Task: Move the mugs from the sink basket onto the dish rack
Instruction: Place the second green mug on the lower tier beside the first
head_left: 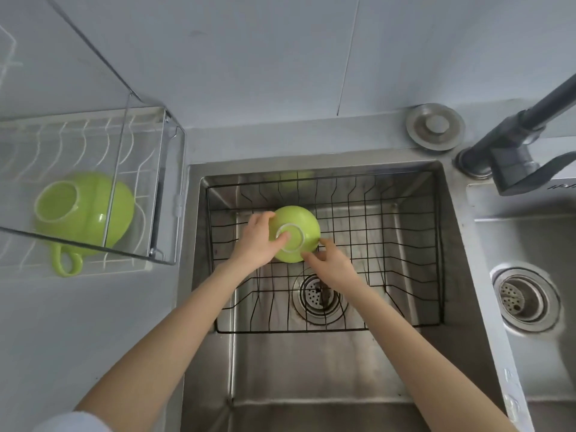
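Note:
A lime-green mug sits upside down in the black wire sink basket, its white foot ring facing up. My left hand grips its left side with the thumb on the foot ring. My right hand touches its lower right edge with the fingertips. A second green mug lies upside down on the white wire dish rack at the left, handle pointing toward me. Part of it is crossed by the rack's metal frame.
The basket sits in a steel sink with a drain below my right hand. A dark faucet juts in from the right, beside a round metal cap. A second basin with a strainer lies at the right.

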Tool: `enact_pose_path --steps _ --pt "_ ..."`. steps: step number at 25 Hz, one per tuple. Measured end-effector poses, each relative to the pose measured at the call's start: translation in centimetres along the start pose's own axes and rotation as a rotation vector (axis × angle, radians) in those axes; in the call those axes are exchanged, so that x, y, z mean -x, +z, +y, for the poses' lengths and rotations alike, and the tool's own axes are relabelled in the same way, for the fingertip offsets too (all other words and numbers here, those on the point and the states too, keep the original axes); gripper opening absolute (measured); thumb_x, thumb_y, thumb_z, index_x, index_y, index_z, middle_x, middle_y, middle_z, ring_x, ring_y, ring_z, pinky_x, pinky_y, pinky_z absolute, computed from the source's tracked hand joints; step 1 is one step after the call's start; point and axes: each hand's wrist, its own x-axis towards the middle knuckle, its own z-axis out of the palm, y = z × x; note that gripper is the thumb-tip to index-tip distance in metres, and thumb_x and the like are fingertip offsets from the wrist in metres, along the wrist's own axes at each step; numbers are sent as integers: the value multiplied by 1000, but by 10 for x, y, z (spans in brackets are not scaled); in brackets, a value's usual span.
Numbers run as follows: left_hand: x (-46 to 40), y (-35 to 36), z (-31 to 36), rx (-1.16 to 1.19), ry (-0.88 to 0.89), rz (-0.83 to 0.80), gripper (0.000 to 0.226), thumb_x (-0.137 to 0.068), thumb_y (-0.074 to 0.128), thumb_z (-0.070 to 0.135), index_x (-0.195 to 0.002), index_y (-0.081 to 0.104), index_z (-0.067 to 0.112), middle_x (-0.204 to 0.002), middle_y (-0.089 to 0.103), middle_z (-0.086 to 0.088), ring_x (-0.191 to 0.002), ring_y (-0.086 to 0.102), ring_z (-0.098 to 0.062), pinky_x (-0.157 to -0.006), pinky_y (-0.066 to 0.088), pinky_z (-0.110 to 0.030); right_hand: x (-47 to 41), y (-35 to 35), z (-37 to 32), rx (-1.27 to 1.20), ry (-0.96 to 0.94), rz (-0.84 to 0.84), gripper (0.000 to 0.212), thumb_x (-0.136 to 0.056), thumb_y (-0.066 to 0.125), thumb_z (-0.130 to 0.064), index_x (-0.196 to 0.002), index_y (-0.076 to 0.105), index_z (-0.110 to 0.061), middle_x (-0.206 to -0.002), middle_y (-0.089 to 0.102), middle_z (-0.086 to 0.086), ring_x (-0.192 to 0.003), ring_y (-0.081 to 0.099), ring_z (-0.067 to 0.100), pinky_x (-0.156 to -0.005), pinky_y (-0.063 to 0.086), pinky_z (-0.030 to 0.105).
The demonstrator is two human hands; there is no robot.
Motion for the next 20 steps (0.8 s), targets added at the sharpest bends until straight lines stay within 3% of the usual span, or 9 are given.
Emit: enact_pose_path --steps 4,9,13,20 --pt "-13 5 -7 122 -13 15 52 -85 60 24 -129 38 8 -134 45 -15 -121 46 -28 -98 38 -32 -16 12 3 -189 74 38 57 -90 51 -33 -138 30 -11 -129 56 13 -118 52 29 -94 40 33" --pt "-13 10 -14 249 -18 68 51 -81 65 21 -126 44 10 -130 52 -12 -119 49 -25 -93 37 -28 -21 16 5 -246 96 78 56 -88 53 -34 -136 34 -12 -119 58 11 -114 54 29 -90 41 32" --pt "-3 11 -10 296 -33 146 51 -79 68 22 -124 48 9 -126 55 -11 -116 51 -26 -94 40 -31 -17 11 4 -325 108 102 55 -86 56 -35 -133 39 -11 -104 57 5 -112 58 28 -100 47 39" --pt "40 10 -2 402 -13 111 55 -76 71 23 -124 47 9 -126 54 -13 -111 56 -31 -95 49 -45 26 -1 3 -292 48 164 53 -88 51 -33 -136 36 -14 -125 58 10 -116 54 27 -97 41 35"
